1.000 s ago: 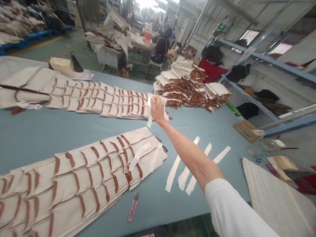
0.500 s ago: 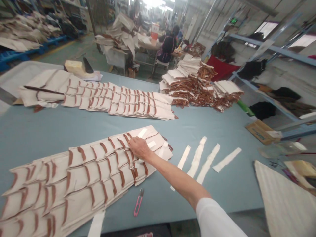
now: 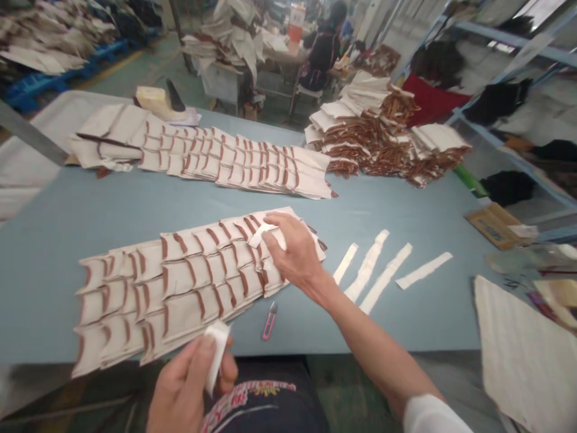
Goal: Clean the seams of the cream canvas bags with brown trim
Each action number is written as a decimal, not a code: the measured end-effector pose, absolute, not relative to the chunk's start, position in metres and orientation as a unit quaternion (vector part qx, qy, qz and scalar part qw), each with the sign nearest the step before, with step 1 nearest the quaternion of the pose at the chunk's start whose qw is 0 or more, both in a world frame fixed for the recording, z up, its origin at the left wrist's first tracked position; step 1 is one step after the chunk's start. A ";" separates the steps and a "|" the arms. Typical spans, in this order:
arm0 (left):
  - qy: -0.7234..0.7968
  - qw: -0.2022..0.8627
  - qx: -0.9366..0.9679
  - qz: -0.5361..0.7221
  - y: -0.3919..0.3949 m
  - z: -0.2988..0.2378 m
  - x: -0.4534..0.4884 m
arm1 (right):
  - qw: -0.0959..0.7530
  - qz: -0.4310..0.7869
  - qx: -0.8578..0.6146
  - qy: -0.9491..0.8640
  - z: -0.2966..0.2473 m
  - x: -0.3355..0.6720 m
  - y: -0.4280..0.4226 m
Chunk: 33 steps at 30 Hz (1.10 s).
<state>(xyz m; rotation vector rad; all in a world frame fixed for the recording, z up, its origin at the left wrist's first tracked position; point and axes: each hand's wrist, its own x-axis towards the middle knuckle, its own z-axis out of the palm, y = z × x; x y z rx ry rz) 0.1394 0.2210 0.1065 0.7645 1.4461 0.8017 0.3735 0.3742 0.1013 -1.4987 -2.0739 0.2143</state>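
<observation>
At the near table edge, my left hand (image 3: 192, 376) is closed, pinching a short white fabric strip (image 3: 217, 349) between thumb and fingers. My right hand (image 3: 295, 252) reaches over the right end of overlapping cream fabric pieces (image 3: 189, 279) with brown edges. Its thumb and forefinger are closed on another white strip (image 3: 258, 236), which lies over the cloth. Part of the cloth is hidden beneath that hand. Pink-handled thread snips (image 3: 269, 322) rest on the table just below the pieces.
Several loose white strips (image 3: 385, 273) lie to the right on the blue-grey table (image 3: 387, 210). Behind are a second overlapping row (image 3: 234, 159) and tall fabric stacks (image 3: 360, 135). A cardboard box (image 3: 493, 225) sits at the right edge. A person (image 3: 322, 51) sits farther back.
My left hand has come into view at the bottom, raising its white strip. My right hand has shifted along the cloth and now pinches a strip there. The view has tilted down.
</observation>
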 end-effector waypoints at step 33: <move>0.545 0.692 0.349 0.320 0.207 0.136 0.148 | 0.401 0.549 -0.525 -0.511 0.141 0.337 0.203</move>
